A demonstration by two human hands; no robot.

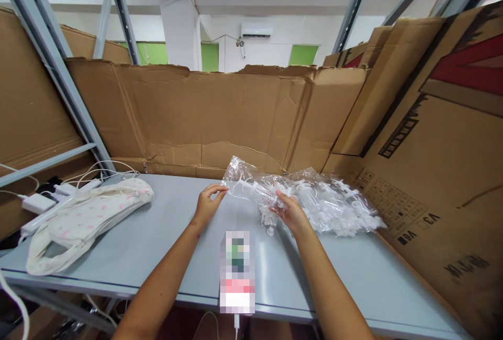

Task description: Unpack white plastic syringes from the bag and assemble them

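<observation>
My left hand [208, 205] has its fingertips together at the left edge of a clear plastic bag [239, 171]. My right hand [293, 213] grips the same bag farther right, thumb on top. Inside the bag, between the two hands, lies a white plastic part [262, 192] with a ridged, clear-looking body; its exact kind is hard to make out. Right behind my right hand spreads a heap of clear bags with white plastic parts [338, 206]. A few small white pieces [269, 219] show just below the held bag.
A phone-like object [237, 272], blurred out, stands at the grey table's [176, 256] front edge with a cable plugged in. A white cloth bag with pink spots [92, 217] lies left, beside a power strip [58, 206] and cables. Cardboard walls [220, 114] enclose the back and sides.
</observation>
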